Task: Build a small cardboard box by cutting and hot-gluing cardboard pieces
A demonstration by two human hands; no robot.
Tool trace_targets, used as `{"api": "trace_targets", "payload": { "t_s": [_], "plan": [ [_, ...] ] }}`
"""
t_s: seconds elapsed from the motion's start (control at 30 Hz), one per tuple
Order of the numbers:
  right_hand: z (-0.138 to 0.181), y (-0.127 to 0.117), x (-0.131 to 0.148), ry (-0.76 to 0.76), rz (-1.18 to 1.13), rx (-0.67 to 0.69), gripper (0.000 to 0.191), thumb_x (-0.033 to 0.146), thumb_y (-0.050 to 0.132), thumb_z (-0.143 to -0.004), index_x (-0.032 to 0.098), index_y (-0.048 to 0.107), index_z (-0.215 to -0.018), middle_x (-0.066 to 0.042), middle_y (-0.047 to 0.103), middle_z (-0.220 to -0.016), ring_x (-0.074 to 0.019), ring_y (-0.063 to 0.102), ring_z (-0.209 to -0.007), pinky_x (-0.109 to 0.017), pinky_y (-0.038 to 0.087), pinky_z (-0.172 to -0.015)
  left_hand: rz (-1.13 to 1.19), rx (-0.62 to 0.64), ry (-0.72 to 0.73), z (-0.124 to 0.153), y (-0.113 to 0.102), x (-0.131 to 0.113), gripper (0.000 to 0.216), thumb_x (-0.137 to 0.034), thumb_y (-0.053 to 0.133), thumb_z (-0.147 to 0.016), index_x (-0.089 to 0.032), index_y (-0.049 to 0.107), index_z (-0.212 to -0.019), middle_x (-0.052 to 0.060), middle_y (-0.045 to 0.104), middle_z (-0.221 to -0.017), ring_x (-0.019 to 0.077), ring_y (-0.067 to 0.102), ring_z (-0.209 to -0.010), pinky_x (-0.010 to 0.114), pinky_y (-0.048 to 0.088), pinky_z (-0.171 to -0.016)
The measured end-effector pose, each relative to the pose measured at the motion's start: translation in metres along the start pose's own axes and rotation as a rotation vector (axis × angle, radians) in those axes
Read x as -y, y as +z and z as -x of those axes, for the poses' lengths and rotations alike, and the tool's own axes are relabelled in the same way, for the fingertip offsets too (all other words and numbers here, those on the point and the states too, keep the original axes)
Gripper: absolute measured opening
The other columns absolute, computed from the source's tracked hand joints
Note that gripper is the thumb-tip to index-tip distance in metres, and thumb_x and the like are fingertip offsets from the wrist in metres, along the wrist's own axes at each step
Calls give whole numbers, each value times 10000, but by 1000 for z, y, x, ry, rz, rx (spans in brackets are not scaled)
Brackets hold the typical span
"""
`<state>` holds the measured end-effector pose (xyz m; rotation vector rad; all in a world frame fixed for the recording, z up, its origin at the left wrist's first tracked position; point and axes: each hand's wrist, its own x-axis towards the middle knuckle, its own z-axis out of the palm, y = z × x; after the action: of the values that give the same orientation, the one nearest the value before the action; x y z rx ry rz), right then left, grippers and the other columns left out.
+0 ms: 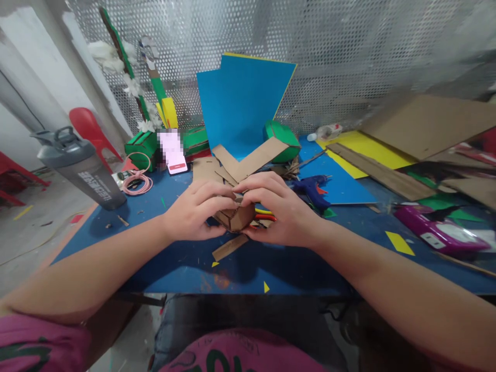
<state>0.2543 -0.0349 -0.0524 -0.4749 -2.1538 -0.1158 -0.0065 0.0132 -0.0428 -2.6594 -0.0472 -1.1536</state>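
Between my two hands is a small folded brown cardboard piece point(237, 218) with several facets, held just over the blue table. My left hand point(197, 209) grips its left side, fingers curled over the top and thumb underneath. On the other side my right hand point(281, 209) closes round it, fingertips meeting the left ones at the top. Red and yellow tool handles point(265, 217) show partly behind my right hand. A loose cardboard strip point(229, 248) lies just below the piece. Behind the hands, longer cardboard strips point(251, 160) cross in a V.
A blue glue gun point(313, 190) lies to the right, near a purple power strip point(437, 230). At left stand a grey shaker bottle point(83, 168), a phone point(176, 155) and a coiled pink cable point(137, 182). Blue sheets point(244, 103) lean on the perforated metal wall.
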Motion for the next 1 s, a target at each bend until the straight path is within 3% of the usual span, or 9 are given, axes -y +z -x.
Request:
{"api": "trace_targets", "payload": {
  "t_s": [0.2, 0.33, 0.5, 0.63, 0.77, 0.83, 1.0],
  "plan": [
    [1, 0, 3, -30, 34, 4, 403, 207, 803, -870, 311, 603, -1204, -93, 767, -1343, -321, 708, -1263, -532, 618, -1040, -38, 10, 11, -1, 1, -3, 325, -348, 690, -1020, -258, 597, -1317, 93, 746, -1165, 236, 729, -1017, 404, 576, -856],
    [-1, -2, 3, -28, 27, -7, 407, 217, 807, -866, 312, 597, -1201, -92, 772, -1340, -320, 715, -1251, -534, 607, -1043, -10, -20, -11, 2, 3, 0, 461, -431, 729, -1014, -252, 572, -1409, 123, 750, -1205, 270, 728, -1051, 437, 571, -886],
    [-4, -9, 2, 4, 24, -31, 413, 244, 825, -840, 314, 568, -1156, -91, 782, -1307, -323, 742, -1187, -536, 606, -1017, 23, 1, -147, 10, 3, 14, 754, -541, 817, -950, -291, 469, -1570, 165, 709, -1420, 348, 702, -1314, 519, 576, -1067],
    [-4, -17, -3, 48, 11, -81, 426, 257, 855, -828, 309, 562, -1132, -105, 781, -1282, -326, 746, -1174, -529, 619, -1013, 49, 18, -353, 23, 4, 33, 895, -523, 908, -851, -276, 466, -1589, 192, 637, -1542, 401, 630, -1448, 615, 526, -1202],
    [-1, -25, -8, 106, -4, -116, 446, 285, 883, -797, 317, 586, -1129, -101, 771, -1278, -336, 741, -1179, -532, 648, -991, 172, 56, -640, 39, 13, 43, 900, -481, 900, -855, -244, 473, -1610, 211, 600, -1606, 403, 617, -1488, 623, 512, -1247],
    [0, -27, -10, 144, -49, -161, 466, 293, 904, -768, 324, 606, -1126, -93, 763, -1277, -335, 742, -1174, -509, 675, -930, 250, 61, -704, 43, 17, 44, 906, -493, 916, -843, -260, 487, -1606, 200, 623, -1592, 396, 636, -1475, 610, 532, -1230],
    [3, -30, -22, 227, -211, -205, 481, 349, 952, -759, 354, 635, -1122, -85, 716, -1327, -324, 728, -1196, -458, 712, -817, 276, -77, -585, 35, 13, 40, 634, -436, 873, -910, -262, 605, -1458, 137, 742, -1398, 311, 743, -1285, 485, 614, -1092]
  ]
}}
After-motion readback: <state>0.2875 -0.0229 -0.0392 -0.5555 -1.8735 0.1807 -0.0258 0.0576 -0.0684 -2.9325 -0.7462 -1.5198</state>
